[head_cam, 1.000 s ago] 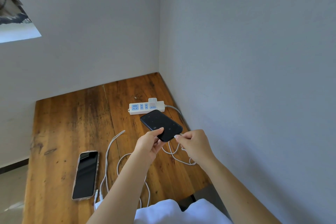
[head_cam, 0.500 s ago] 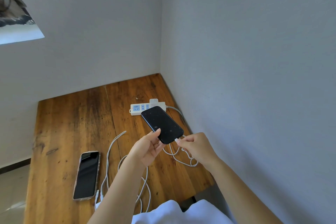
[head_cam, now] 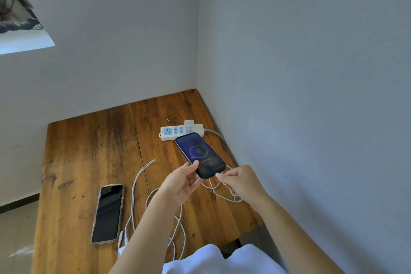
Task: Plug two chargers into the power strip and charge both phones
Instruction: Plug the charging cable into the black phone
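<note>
Phone 1 (head_cam: 200,155), dark and lit with a round charging graphic, sits near the centre of the frame, pinched at its lower end by the left hand (head_cam: 181,182). The right hand (head_cam: 241,182) closes its fingertips on the white connector (head_cam: 216,174) at the phone's bottom edge, with the cable (head_cam: 224,194) looping down onto the counter (head_cam: 89,151).

Risks from here: tugging on the looped cable as the phone is set down could work the connector loose, and the slack could snag on the fingers. The phone is held only at 1 end, so a weak pinch could let it tip onto the power strip (head_cam: 181,132) just behind it.

Phone 2 (head_cam: 107,213) lies dark at lower left, unplugged as far as can be seen. A second cable (head_cam: 138,176) runs beside it, and a white block (head_cam: 121,250) at the bottom edge, possibly its charger, is mostly hidden by the left forearm. How deep the connector sits cannot be told. The charger (head_cam: 189,125) on the strip is partly hidden by phone 1.
</note>
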{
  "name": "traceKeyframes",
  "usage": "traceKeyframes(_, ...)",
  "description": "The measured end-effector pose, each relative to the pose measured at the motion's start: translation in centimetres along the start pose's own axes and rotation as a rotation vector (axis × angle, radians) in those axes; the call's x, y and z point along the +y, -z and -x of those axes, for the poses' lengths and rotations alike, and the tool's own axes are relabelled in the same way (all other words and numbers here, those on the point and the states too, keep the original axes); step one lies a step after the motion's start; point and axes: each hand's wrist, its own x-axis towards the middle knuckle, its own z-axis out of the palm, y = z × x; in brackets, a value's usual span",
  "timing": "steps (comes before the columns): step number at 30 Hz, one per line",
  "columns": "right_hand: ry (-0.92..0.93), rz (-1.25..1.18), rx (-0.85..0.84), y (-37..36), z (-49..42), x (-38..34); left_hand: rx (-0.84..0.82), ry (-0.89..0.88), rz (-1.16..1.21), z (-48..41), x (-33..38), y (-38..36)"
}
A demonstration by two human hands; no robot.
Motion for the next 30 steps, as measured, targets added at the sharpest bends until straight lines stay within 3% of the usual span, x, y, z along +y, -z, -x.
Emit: traceKeyframes(30, -0.034, 0.013, -0.037, 0.07, -0.58, 0.48, 0.014, 0.002, -0.005, 0.26, -0.12, -0.19)
